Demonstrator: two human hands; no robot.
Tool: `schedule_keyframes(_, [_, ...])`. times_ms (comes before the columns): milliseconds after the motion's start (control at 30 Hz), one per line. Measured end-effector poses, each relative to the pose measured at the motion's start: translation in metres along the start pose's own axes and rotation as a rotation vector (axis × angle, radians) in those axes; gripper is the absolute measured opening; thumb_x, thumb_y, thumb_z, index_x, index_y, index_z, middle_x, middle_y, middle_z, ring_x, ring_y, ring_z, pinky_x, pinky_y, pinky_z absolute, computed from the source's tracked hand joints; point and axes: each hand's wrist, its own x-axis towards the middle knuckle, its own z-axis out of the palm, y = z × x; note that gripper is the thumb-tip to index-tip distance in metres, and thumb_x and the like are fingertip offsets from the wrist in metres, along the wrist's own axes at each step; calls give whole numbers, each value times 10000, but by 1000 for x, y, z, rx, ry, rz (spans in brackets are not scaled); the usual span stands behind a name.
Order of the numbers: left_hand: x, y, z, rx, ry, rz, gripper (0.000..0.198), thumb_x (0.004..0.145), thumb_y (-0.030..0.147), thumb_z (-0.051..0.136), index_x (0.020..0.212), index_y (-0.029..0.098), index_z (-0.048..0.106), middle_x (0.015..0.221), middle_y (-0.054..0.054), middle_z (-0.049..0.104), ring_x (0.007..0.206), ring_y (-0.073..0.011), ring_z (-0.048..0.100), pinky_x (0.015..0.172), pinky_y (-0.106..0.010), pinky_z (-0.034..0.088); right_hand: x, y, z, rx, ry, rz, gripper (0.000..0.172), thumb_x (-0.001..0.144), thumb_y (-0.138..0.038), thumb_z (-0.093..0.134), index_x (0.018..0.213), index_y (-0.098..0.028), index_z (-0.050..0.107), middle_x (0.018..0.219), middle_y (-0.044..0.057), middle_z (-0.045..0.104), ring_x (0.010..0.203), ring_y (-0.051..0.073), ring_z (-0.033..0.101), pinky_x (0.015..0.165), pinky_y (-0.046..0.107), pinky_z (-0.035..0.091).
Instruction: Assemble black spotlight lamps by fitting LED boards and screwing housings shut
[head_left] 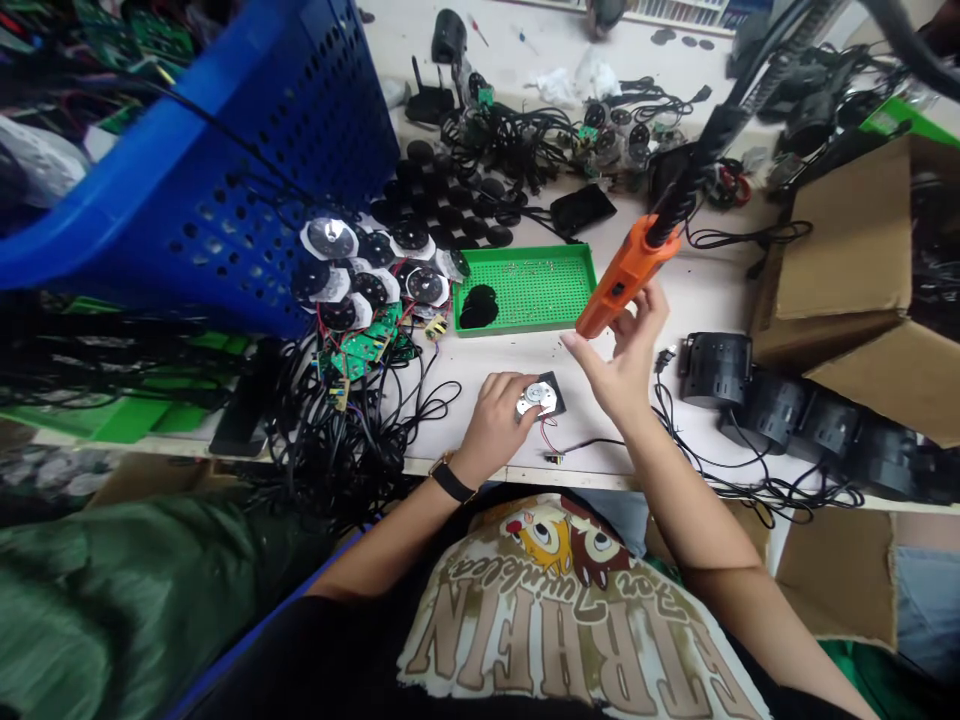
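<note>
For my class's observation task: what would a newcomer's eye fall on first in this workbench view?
The big blue perforated basket looms across the upper left. Right of centre, a bright orange electric screwdriver sits beside the raised right hand. Below it, the left hand covers a round silver part near the bench's front edge, just beyond a green tray.

Right hand (619,365) can pass between green perforated plastic tray (525,290) and black ribbed cylindrical housings (716,368); orange electric screwdriver (626,275) blocks above.
</note>
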Motion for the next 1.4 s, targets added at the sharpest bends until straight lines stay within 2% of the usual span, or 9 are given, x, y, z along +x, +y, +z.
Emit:
schedule_keyframes(133, [-3,6,-18,-127,-44,-22,486,901,85,637,1368,181,545,1292,-113,652,1214,-269,585,1063,-458,500,21,-11,10,99,7,45,465,866,-461,747,1234,-286,522,1144,53,635,829,164,672,758,376,606])
schedule_keyframes(367, [-2,28,-23,-152,62,-24,247,928,358,727,1129,216,711,1146,-78,706,1152,-269,560,1033,-479,485,-10,-58,23,418,67,161,329,863,-459,683,1111,-247,640,778,-22,487,514,97,526,421,242,476])
schedule_keyframes(467, [-2,29,-19,-119,40,-26,85,933,314,718,928,237,754,1052,-46,742,1120,-272,554,995,-489,469,-18,-68,24,438,104,145,249,856,-406,668,1050,-250,654,761,-22,465,526,100,523,405,227,454])
schedule_keyframes(533, [-5,26,-18,-65,31,-25,114,948,275,697,855,246,756,1017,-28,759,1118,-281,548,991,-510,449,-20,-68,22,411,152,112,211,849,-381,659,1019,-255,653,775,-19,475,535,97,521,413,223,458])
schedule_keyframes(633, [-12,20,-15,-48,55,12,120,965,245,670,893,242,765,1021,-28,770,1139,-281,553,1009,-508,462,-22,-56,20,422,192,51,196,842,-342,669,1018,-258,655,740,-33,507,527,98,524,451,230,490])
schedule_keyframes(767, [-23,16,-8,-53,115,122,106,960,217,673,940,243,774,1063,-25,776,1167,-267,586,1032,-489,499,-30,-33,26,382,133,21,189,882,-335,681,1049,-255,641,653,-63,537,496,106,559,551,279,576])
schedule_keyframes(867, [-28,15,-5,-66,136,122,103,957,219,679,931,246,775,1047,-24,775,1156,-252,617,1029,-474,531,-37,-23,33,324,104,47,227,901,-404,671,1057,-250,613,636,-70,524,483,117,571,573,314,598])
schedule_keyframes(1167, [-34,8,0,-129,91,120,87,987,206,637,971,210,722,1021,-43,785,1102,-221,691,1017,-443,568,-43,-15,36,223,49,89,331,913,-537,649,1033,-264,506,591,-95,476,432,107,524,513,286,551])
schedule_keyframes(1400, [-38,6,4,-117,59,114,110,996,203,615,984,202,724,1044,-45,792,1147,-234,681,1036,-452,559,-41,-19,38,184,23,108,339,910,-540,662,1068,-259,558,590,-95,464,421,98,504,479,269,514])
